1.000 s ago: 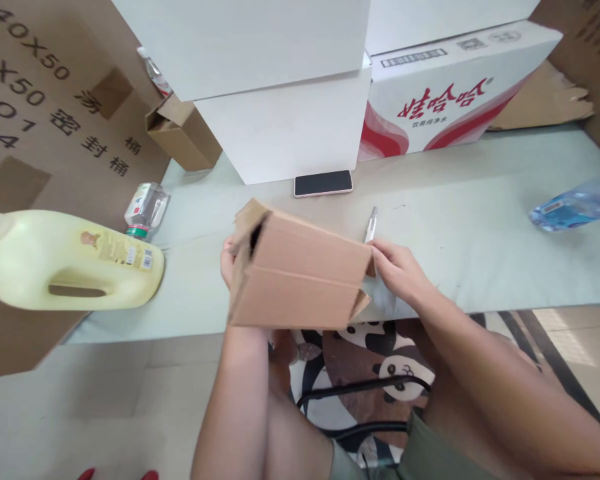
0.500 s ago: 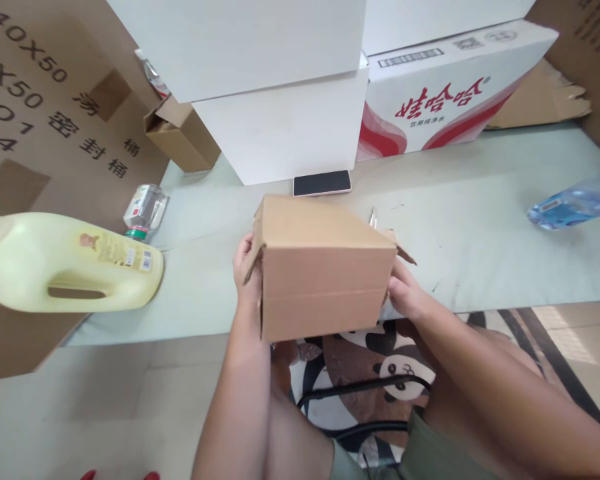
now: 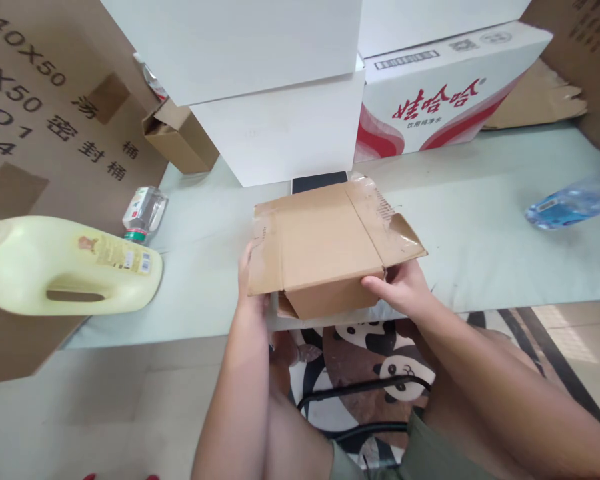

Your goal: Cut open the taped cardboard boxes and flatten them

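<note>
A brown cardboard box (image 3: 330, 233) is between my two hands at the table's front edge, with flaps jutting out at its left and right sides. Clear tape shows on the right flap. My left hand (image 3: 249, 277) grips the box's left side, its fingers partly hidden behind the flap. On the right, my right hand (image 3: 403, 287) holds the near corner, the thumb lying on the front face and the other fingers under the flap. Just behind the box lies a dark phone (image 3: 320, 181), partly covered by it.
A yellow jug (image 3: 125, 287) and a clear bottle with a green cap (image 3: 145, 213) lie at left. White cartons (image 3: 280, 133) and a small cardboard box (image 3: 187, 137) stand at the back. A blue-labelled bottle (image 3: 570, 203) lies at right on the pale tablecloth (image 3: 485, 247).
The box has been turned in my hands, so a broad face with side flaps now faces up. It now covers part of the phone. My right thumb has come onto the front face.
</note>
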The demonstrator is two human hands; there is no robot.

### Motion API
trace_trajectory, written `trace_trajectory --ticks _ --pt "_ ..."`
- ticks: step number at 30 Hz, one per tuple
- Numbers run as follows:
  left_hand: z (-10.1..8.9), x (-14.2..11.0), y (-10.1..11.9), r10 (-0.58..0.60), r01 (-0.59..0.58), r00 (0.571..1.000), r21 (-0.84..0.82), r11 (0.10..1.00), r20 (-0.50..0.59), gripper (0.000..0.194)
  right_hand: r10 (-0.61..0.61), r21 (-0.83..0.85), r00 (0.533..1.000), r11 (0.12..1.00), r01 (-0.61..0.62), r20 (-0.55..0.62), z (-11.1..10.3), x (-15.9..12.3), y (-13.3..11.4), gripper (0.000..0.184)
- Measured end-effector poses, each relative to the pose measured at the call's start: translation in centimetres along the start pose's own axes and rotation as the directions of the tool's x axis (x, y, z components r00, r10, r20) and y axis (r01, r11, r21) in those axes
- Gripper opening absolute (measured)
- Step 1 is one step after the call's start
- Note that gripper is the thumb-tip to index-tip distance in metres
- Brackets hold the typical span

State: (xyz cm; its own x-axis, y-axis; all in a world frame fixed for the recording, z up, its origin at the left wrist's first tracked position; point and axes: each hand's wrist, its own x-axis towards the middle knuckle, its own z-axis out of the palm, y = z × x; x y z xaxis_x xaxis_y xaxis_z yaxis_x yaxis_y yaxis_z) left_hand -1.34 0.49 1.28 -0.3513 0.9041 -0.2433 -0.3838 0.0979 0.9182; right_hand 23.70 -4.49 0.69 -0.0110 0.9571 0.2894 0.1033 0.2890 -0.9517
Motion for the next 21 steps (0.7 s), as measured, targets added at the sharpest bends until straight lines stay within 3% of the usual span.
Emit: trace_trajectory --ticks 4,7,11,15,18,21 --pt "0.2 -0.4 -0.5 -0.166 0.165 0.985 0.041 0.985 0.041 0.022 0.010 0.013 1.000 1.000 -0.010 -0.018 0.2 0.0 0.2 0.058" --pt "0.0 -0.3 -0.8 -0.159 0.148 0.978 0.086 0.985 0.139 0.021 0.011 0.003 0.999 1.000 -0.011 -0.041 0.2 0.1 0.2 0.059" --pt "-0.1 0.2 -0.7 -0.027 0.026 0.993 0.012 1.000 0.113 0.021 0.013 -0.086 0.999 0.996 -0.016 -0.030 0.1 0.3 -0.1 0.054" --pt "0.1 -0.1 -0.2 0.134 -0.120 0.985 -0.131 0.984 0.111 0.034 0.009 -0.357 1.000 0.934 -0.019 -0.030 0.0 0.5 -0.1 0.057" --pt "-0.2 -0.2 -0.7 0.185 -0.169 0.975 -0.129 0.977 0.125 0.040 0.056 -0.503 0.996 0.864 -0.011 0.075 -0.1 0.6 0.3 0.046" --pt "-0.7 0.4 -1.6 0.262 -0.254 0.960 -0.083 0.964 0.102 0.042 0.091 -0.477 0.972 0.879 0.024 0.216 -0.3 0.8 0.7 0.035"
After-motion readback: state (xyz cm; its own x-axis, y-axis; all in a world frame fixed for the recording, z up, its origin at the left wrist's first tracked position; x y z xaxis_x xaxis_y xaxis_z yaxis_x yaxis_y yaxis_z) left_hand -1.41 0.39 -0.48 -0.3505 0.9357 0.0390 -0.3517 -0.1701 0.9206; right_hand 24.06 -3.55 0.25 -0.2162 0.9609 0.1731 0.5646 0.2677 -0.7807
